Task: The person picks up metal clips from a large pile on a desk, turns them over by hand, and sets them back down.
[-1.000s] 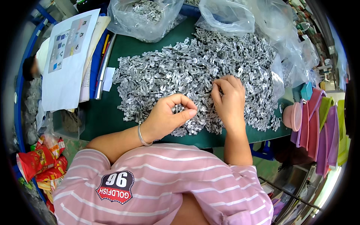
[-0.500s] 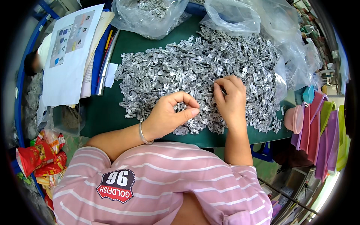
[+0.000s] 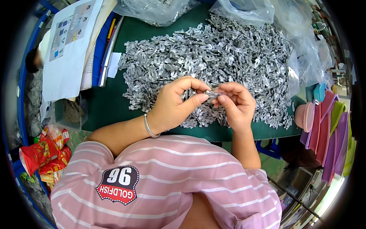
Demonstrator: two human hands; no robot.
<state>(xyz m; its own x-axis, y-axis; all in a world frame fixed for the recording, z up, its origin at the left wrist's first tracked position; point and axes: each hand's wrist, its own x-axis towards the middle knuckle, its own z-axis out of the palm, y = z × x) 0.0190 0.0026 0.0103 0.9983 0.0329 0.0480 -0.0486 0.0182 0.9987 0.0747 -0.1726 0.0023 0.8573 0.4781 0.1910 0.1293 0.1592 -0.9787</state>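
A broad, loose pile of small silver-grey metal pieces [image 3: 164, 57], curved and looped in shape, covers much of the green tabletop [image 3: 110, 110]. In front of my body, over the near part of this pile, my two hands meet fingertip to fingertip. My left hand [image 3: 173, 101], with a silver bangle [image 3: 148, 126] on its wrist, pinches a small metal piece [image 3: 210, 93] between thumb and forefinger. From the other side my right hand [image 3: 240, 106] has its thumb and fingers closed at the same spot. Whether one piece or more lies between them is partly hidden by the fingertips.
Clear plastic bags [image 3: 244, 11] stand along the far side, one [image 3: 160, 11] holding more metal pieces. Papers [image 3: 72, 49], a blue folder and pens lie at left, above a clear bin [image 3: 70, 114]. A pink cup [image 3: 305, 116] and coloured plastic trays [image 3: 324, 129] sit at right.
My right hand has come back from the pile and turned toward my left hand. Their fingertips now meet at a small metal piece. The whole view has shifted slightly.
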